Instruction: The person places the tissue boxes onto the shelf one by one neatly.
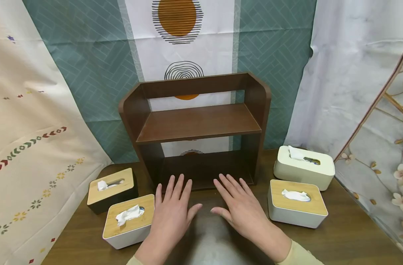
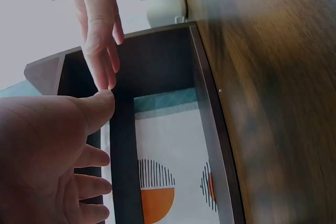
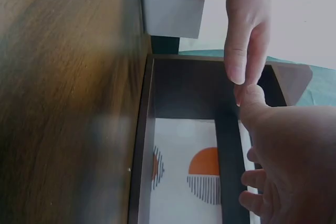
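Observation:
Both hands hover side by side in front of a dark brown two-tier shelf (image 1: 201,121), palms down with fingers extended. My left hand (image 1: 173,209) holds nothing; its wrist overlaps the edge of a white tissue box with a wooden lid (image 1: 130,217) in the head view. Nothing is held by my right hand (image 1: 239,206) either, its fingertips pointing toward the shelf's lower tier. To the right of it sits another white tissue box with a wooden lid (image 1: 297,202). In the left wrist view, the thumb (image 2: 97,109) stands out from the other fingers.
A black tissue box with a wooden lid (image 1: 112,189) stands at the left, behind the white one. At the back right is a cream tissue box (image 1: 304,167). Patterned cloths (image 1: 271,48) hang behind and beside the wooden table (image 1: 350,235).

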Motion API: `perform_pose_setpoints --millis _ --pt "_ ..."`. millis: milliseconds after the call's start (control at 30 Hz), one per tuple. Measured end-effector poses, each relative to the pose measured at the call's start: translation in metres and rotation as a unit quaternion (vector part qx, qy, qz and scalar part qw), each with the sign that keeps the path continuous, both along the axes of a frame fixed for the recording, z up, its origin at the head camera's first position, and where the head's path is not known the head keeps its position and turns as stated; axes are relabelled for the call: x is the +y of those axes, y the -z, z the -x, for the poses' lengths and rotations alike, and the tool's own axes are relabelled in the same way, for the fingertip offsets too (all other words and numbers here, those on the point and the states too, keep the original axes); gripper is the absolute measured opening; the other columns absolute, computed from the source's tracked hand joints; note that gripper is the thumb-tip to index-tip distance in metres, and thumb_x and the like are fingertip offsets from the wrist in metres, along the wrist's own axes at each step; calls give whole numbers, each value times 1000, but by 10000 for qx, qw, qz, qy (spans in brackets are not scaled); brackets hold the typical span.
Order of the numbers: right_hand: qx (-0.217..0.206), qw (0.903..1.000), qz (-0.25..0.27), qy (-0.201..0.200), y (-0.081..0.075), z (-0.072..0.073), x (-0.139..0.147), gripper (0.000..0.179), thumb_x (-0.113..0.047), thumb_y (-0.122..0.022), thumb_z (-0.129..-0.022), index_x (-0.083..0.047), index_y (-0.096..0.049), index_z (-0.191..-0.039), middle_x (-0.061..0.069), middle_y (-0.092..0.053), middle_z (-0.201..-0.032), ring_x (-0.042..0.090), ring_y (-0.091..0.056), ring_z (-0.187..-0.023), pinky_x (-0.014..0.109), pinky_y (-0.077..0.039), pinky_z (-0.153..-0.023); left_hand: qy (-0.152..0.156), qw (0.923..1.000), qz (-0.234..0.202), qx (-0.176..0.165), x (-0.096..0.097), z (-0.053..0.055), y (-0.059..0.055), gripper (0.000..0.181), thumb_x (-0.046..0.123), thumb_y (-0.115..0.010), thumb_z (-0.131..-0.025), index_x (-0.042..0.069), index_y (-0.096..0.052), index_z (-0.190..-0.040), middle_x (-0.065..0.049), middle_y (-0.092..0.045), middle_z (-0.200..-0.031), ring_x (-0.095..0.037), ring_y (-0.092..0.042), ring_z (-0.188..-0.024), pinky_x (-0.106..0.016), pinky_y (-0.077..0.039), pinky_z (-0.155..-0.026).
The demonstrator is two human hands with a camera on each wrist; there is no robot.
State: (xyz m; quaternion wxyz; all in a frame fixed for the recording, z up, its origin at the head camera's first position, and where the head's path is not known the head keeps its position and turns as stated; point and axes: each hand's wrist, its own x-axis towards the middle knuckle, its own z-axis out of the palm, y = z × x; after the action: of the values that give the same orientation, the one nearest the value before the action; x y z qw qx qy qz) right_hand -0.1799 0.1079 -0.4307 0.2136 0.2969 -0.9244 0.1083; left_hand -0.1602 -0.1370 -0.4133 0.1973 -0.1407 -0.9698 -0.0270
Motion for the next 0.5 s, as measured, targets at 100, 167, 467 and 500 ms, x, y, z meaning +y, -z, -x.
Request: perform_pose_setpoints --millis 100,167,467,500 --pt "13 10000 27 -11 -1 -1 -2 82 -65 -58 -108 -11 -47 -169 12 -39 -176 35 -36 -162 61 -30 -128 -38 10000 -7 -57 -4 -3 -1 78 61 -70 -104 12 -55 -163 -17 -43 -173 -44 -31 -163 -73 -21 -127" --pt "21 10000 30 -20 -2 -2 -3 82 -64 -60 -107 -11 -47 -168 12 -40 -176 35 -36 -162 61 -31 -128 -68 9999 -54 -113 -6 -4 -2 78 60 -70 -104 12 -55 -164 -17 -42 -173 -44 -30 -163 -73 -19 -127" --pt "-235 9997 36 -37 -3 -5 -7 81 -63 -60 -108 -12 -46 -169 12 -39 -176 35 -35 -163 61 -28 -129 -284 9991 -100 -284 -15 -11 -6 80 60 -70 -104 12 -52 -165 -17 -40 -175 -44 -26 -165 -74 -14 -128" --pt "-249 9997 18 -31 -3 -5 -8 82 -64 -60 -108 -12 -46 -169 12 -39 -176 34 -35 -163 61 -28 -129 -299 9990 -107 -303 -16 -11 -7 80 60 -70 -104 12 -52 -166 -17 -40 -175 -44 -26 -165 -74 -13 -128"
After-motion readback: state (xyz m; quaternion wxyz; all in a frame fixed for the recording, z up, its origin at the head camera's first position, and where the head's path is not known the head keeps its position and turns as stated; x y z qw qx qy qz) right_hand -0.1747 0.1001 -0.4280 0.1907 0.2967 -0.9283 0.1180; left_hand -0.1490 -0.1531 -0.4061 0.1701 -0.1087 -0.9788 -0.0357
